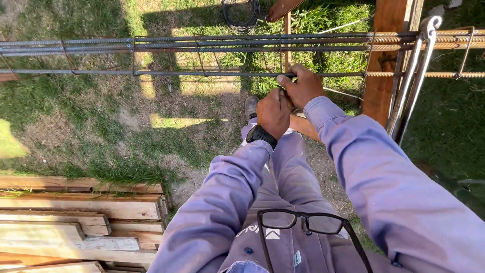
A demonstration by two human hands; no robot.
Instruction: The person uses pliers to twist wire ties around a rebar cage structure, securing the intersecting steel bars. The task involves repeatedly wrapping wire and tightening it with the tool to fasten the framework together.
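Observation:
A long cage of steel rebar (202, 43) runs level across the top of the head view, with thin stirrups around the bars. My right hand (304, 86) grips the nearest bar (151, 73) where a stirrup crosses it. My left hand (273, 112), with a black watch on the wrist, is closed just below and against the right hand; what it holds is hidden. Both arms are in lilac sleeves.
A wooden post (386, 60) stands under the cage on the right, with bent steel rods (414, 76) leaning on it. Stacked planks (81, 222) lie at lower left on the grass. A coil of wire (241, 14) lies beyond the cage. Black glasses (303, 222) hang on my chest.

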